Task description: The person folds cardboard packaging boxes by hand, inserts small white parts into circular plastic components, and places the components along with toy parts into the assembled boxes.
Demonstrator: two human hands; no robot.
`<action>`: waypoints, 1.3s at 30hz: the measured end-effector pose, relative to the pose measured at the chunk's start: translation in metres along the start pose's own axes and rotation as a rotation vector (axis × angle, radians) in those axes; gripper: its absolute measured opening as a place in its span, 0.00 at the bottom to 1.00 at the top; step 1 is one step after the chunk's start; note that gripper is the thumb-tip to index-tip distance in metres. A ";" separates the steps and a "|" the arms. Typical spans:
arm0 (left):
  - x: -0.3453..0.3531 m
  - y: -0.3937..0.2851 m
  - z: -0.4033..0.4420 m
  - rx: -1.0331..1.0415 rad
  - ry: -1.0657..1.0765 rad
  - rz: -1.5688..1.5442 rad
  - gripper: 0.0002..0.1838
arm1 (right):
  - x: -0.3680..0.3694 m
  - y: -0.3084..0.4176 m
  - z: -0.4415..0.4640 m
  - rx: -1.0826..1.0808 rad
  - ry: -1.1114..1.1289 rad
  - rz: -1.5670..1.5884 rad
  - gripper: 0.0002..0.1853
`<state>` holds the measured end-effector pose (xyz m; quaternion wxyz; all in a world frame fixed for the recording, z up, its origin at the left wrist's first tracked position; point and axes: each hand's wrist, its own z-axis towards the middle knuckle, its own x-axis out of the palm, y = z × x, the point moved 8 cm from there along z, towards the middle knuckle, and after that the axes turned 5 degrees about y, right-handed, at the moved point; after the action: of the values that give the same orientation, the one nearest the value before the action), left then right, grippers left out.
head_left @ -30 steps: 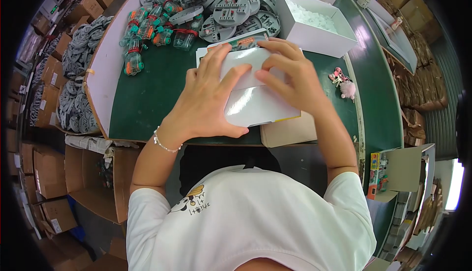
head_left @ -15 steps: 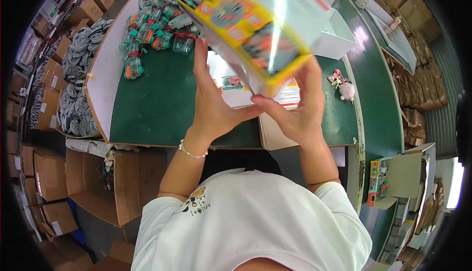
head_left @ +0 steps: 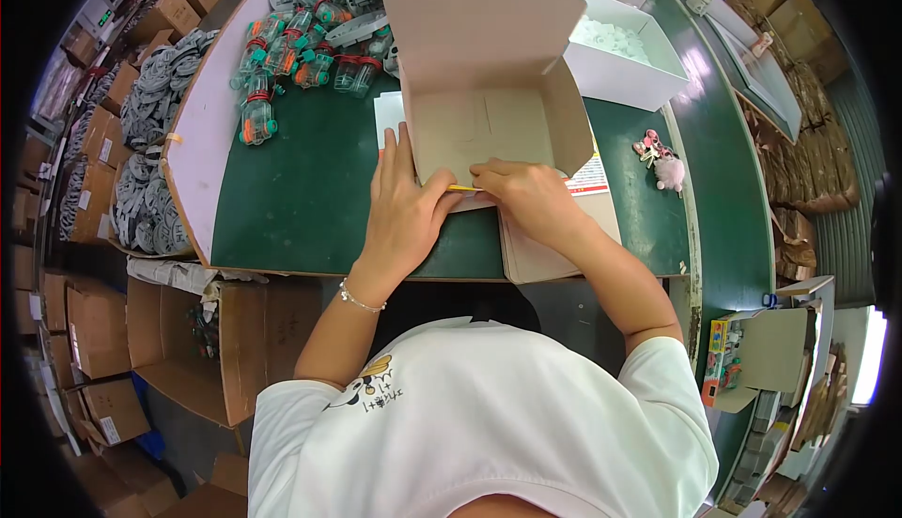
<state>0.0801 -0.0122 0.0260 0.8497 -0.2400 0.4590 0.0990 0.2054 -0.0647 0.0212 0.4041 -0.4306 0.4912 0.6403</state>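
Note:
An open cardboard box [head_left: 460,138] lies on the table in front of me, its plain brown inside facing up and its lid [head_left: 484,30] raised at the far side. My left hand [head_left: 402,213] holds its near left corner, fingers along the left side and thumb at the front edge. At the front edge, my right hand [head_left: 526,197] has its fingers curled over the rim, with a thin yellow strip of the box showing between the two hands. Printed sheets [head_left: 590,172] lie partly under the box. Flat brown card [head_left: 545,255] is below my right wrist.
Clear plastic toy pieces with green and orange parts [head_left: 256,114] lie at the back left, near grey plastic parts [head_left: 362,25]. A white box [head_left: 620,81] with small white pieces stands back right. A pink pompom keychain [head_left: 667,172] lies at right. Cartons [head_left: 178,349] stand left.
The box has come down from in front of me onto the table and turned, from its yellow printed side to its open inside. My right hand has shifted from its side to the front edge.

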 end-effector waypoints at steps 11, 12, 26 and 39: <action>0.008 0.013 -0.001 -0.106 -0.011 -0.127 0.12 | -0.020 -0.008 0.004 0.248 0.380 -0.460 0.06; 0.008 0.013 -0.002 -0.109 -0.011 -0.127 0.12 | -0.016 -0.011 0.004 0.267 0.447 -0.459 0.06; -0.023 -0.006 -0.003 -0.047 -0.065 0.089 0.18 | 0.002 0.015 0.008 -0.037 -0.157 -0.104 0.06; -0.057 0.158 0.136 -0.036 -0.220 0.233 0.15 | -0.172 -0.028 -0.002 0.084 -0.906 0.009 0.06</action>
<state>0.0864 0.1956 0.0859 0.8731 -0.1879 0.3862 0.2308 0.2836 -0.0772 0.1763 0.5925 -0.0880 0.2924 0.7454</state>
